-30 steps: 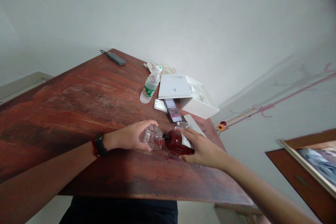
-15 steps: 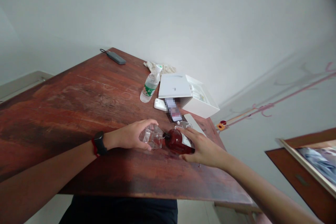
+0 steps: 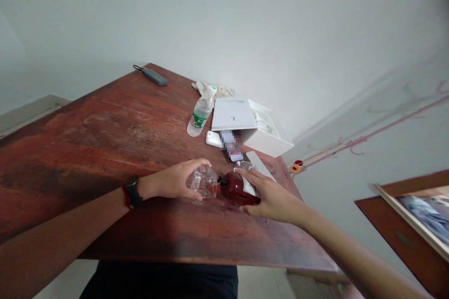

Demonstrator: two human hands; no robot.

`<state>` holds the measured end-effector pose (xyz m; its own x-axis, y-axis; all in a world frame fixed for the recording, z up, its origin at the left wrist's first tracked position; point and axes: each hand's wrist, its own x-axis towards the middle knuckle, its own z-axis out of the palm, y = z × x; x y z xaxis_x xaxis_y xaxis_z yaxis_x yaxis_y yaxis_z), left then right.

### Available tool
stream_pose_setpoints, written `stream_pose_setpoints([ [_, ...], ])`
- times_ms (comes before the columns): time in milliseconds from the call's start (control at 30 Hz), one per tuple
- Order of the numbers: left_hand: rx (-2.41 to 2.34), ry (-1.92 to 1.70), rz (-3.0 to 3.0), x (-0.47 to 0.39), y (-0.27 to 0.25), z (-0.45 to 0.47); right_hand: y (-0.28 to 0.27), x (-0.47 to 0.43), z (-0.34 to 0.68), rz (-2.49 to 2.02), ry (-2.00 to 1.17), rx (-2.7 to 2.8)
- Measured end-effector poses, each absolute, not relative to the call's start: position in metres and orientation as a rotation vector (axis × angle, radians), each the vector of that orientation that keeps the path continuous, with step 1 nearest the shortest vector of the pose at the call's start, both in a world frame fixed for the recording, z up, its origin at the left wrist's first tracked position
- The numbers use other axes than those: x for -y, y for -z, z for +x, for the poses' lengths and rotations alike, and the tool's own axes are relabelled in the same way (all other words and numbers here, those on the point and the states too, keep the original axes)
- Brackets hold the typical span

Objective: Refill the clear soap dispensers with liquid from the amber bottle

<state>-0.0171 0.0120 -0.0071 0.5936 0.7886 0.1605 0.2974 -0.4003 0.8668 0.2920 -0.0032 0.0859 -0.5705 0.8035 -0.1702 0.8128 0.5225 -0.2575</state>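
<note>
My left hand (image 3: 182,180) is wrapped round a clear plastic bottle (image 3: 206,183), thumb on the near side and fingers on the far side. In my right hand (image 3: 266,196) is a dark reddish-brown bottle (image 3: 232,188) with a white label, tilted toward the left. Its black neck points at the clear bottle's mouth, and the two openings meet or nearly meet; I cannot tell whether they touch. Whether liquid is flowing between them does not show. Just behind the brown bottle lies another clear item (image 3: 247,166), partly covered by my right fingers.
Beyond my hands stand a green-labelled water bottle (image 3: 199,116) and an open white box (image 3: 234,114). A white case (image 3: 213,139) and a phone (image 3: 231,147) lie before the box. A grey device with a cable loop (image 3: 156,77) rests at the wooden table's (image 3: 140,117) far corner. A cloth (image 3: 224,91) lies by the wall.
</note>
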Motion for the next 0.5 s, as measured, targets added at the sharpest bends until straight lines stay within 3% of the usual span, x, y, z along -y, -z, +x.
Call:
stream_pose_setpoints([
  [500, -0.869, -0.704, 1.964, -0.0111, 0.0026, -0.0165, -0.0859, 0.0034, 0.2929, 1.440, 0.492, -2.739],
])
